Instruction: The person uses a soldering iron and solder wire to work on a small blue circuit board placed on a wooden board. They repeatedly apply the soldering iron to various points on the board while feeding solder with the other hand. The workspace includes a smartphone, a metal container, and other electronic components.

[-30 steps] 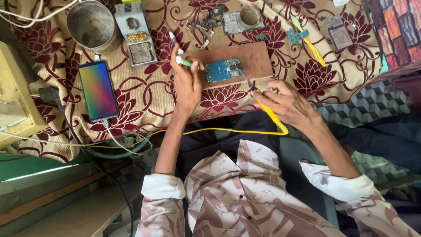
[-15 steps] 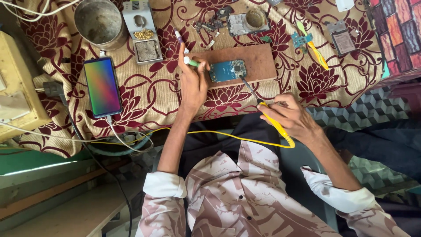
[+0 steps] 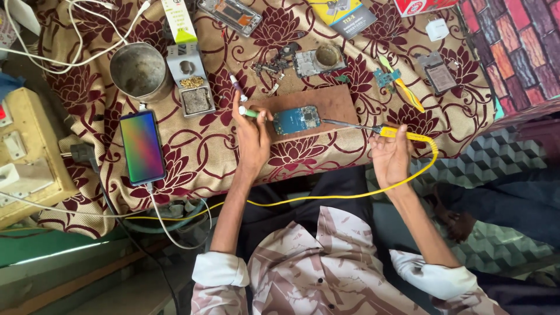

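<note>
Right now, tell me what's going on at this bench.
A person sits at a cloth-covered table. The right hand holds a yellow soldering iron, its tip reaching toward a blue circuit board lying on a brown wooden block. The left hand holds a small green-tipped tool beside the board. A lit phone lies to the left.

A low work surface fills the far part of the scene, draped in a beige woven cloth with dark red flower and vine patterns. At the left edge stands a pale yellowish wooden box with switches, and below it runs a green painted ledge. To the right lies a grey-green mat with a cube pattern, and far right a multicoloured brick-patterned covering. Daylight is soft and even
</note>
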Tool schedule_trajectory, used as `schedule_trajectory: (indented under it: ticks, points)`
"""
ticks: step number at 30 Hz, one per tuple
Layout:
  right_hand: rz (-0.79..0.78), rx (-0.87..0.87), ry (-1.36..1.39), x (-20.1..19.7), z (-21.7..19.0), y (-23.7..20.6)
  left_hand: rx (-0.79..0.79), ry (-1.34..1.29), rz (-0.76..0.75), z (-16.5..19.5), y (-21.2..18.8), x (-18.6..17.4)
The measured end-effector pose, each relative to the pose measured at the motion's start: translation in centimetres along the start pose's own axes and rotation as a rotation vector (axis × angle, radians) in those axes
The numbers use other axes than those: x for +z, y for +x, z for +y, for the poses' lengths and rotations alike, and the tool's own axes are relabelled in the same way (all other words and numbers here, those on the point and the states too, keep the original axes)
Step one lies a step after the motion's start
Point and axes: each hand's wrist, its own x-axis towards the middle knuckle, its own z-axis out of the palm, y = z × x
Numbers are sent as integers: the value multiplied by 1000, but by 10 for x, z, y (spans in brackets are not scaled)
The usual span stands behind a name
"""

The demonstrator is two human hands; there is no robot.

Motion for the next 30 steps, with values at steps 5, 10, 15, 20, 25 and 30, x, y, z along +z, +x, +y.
schedule_trajectory:
  ticks: [5,10,15,20,25,30]
  points:
    - [147,74,129,-9,13,3,20,10,10,-2,-2,-1]
    - [108,-19,158,-13,11,21,45,24,19,2,-6,-5]
    - [-31,-331,-284,-4,10,61,-54,21,8,2,-2,-5]
    - [-118,-350,-224,14,21,115,-16,28,26,3,-5,-7]
    - [-149,-321,-301,26,26,137,38,21,34,1,-7,-7]
    - [-156,-332,-696,23,22,130,-18,9,24,0,-8,-8]
